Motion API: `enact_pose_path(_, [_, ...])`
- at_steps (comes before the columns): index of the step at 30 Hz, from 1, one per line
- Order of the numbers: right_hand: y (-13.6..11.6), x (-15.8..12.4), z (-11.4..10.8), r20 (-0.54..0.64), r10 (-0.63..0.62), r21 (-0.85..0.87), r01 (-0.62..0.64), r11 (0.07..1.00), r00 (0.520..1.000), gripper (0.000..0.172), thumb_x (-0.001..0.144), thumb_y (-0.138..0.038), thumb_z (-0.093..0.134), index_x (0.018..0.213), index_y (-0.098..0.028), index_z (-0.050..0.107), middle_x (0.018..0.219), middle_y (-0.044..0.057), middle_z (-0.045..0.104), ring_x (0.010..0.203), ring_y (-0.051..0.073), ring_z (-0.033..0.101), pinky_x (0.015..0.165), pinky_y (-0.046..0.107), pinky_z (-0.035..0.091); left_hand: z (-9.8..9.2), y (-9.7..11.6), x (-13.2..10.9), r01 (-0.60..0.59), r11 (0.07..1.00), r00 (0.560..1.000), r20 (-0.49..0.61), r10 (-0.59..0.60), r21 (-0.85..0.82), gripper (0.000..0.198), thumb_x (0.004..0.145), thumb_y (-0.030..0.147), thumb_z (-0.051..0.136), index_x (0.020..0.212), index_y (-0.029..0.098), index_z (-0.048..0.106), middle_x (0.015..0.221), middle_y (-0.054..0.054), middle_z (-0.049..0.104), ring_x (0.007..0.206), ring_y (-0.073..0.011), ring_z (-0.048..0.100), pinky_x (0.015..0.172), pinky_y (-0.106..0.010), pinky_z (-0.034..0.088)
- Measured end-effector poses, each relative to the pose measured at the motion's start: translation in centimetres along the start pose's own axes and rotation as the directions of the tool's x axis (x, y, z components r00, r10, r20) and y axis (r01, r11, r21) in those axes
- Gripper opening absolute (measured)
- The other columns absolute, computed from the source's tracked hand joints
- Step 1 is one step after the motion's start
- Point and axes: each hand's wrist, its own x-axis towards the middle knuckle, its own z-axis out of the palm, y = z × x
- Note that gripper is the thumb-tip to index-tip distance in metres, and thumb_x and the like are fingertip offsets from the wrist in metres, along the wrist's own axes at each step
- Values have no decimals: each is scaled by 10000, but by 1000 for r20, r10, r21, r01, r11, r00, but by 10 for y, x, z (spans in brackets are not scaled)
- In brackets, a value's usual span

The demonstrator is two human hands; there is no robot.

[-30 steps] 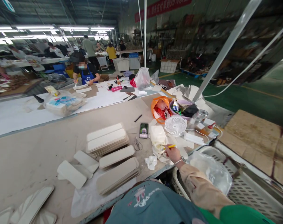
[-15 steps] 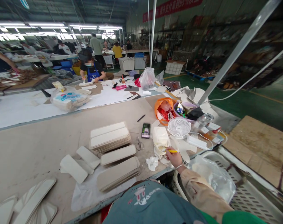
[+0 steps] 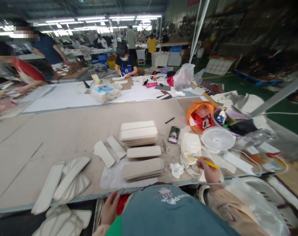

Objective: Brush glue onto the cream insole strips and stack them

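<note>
Right hand [image 3: 210, 172] pinches a stick [image 3: 212, 164], long axis running left-right; left hand [image 3: 109, 207], well apart leftward, loosely open, seemingly empty

Slim tool [image 3: 211, 163] is yellow; strip stacks [image 3: 139, 133] are off-white; tabletop [image 3: 72, 131] is beige. Fan [image 3: 219, 139] is white, bag [image 3: 190, 113] orange, basin [image 3: 234, 113] lilac. Apron [image 3: 168, 214]: teal, pink-and-white rabbit print.

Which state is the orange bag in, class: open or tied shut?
Open: the orange bag has a gaping mouth, and red contents show inside.
</note>
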Motion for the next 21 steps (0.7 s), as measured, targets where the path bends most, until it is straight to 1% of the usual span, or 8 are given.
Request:
enact_pose_path(1, [-1, -2, -4, -20, -9, 35, 9, 999, 1000, 456, 678, -487, 704, 963, -141, 624, 719, 52, 673, 590, 175, 653, 563, 288, 569, 0, -7, 4, 1, 999, 1000, -16, -2, -41, 298, 812, 434, 515, 1028, 252, 613, 1004, -2, 695, 975, -236, 654, 886, -399, 520])
enact_pose_path(3, [-6, -7, -11, -58, -19, 81, 24, 996, 998, 429, 667, -485, 717, 934, -158, 644, 692, 42, 657, 551, 165, 628, 507, 272, 546, 1, -14, 17, -65, 991, 997, -41, 60, -117, 425, 741, 439, 559, 1098, 211, 593, 1102, -69, 674, 1057, -261, 624, 933, -408, 492])
enact_pose_path(6, [-17, -16, -11, -27, -19, 102, 22, 995, 999, 350, 706, -509, 683, 863, -197, 668, 678, 40, 642, 519, 148, 588, 451, 256, 502, 2, -7, 42, -243, 969, 969, -64, 240, -51, 614, 663, 398, 641, 1224, 176, 528, 1277, -125, 569, 1223, -283, 503, 1054, -445, 382])
enact_pose_path(8, [-25, -25, -2, 50, -23, 120, 17, 993, 998, 335, 730, -514, 661, 848, -201, 669, 673, 42, 631, 516, 148, 571, 439, 259, 481, 1, 2, 58, -333, 943, 943, -19, 333, 23, 730, 623, 349, 691, 1299, 187, 467, 1354, -129, 501, 1285, -293, 433, 1102, -465, 312])
enact_pose_path(12, [-40, -49, 43, 285, -19, 159, -27, 987, 958, 291, 755, -464, 656, 868, -196, 643, 664, 32, 609, 529, 148, 552, 457, 261, 459, -3, 16, 85, -383, 916, 920, 146, 365, 123, 934, 560, 273, 755, 1395, 192, 345, 1458, -140, 380, 1376, -321, 288, 1129, -483, 256])
enact_pose_path(15, [-50, -70, 87, 500, 42, 96, -104, 990, 865, 308, 776, -472, 632, 897, -188, 619, 673, 22, 608, 532, 141, 546, 485, 262, 466, -5, 18, 101, -430, 885, 888, 259, 380, 176, 1001, 545, 261, 771, 1420, 177, 293, 1472, -156, 358, 1401, -345, 215, 1124, -497, 248])
enact_pose_path(17, [-54, -83, 115, 604, 76, 31, -118, 992, 794, 349, 780, -499, 613, 919, -179, 613, 671, 18, 608, 531, 141, 545, 497, 265, 470, -5, 18, 109, -455, 871, 871, 296, 392, 185, 1005, 535, 267, 778, 1416, 194, 298, 1462, -151, 377, 1400, -352, 216, 1117, -509, 247])
enact_pose_path(21, [-54, -99, 162, 784, 139, -87, -115, 990, 605, 354, 796, -497, 594, 933, -173, 625, 676, 15, 621, 546, 134, 559, 534, 257, 479, -2, 17, 117, -471, 863, 858, 321, 400, 182, 954, 512, 290, 799, 1364, 214, 376, 1415, -139, 436, 1382, -362, 258, 1109, -521, 245])
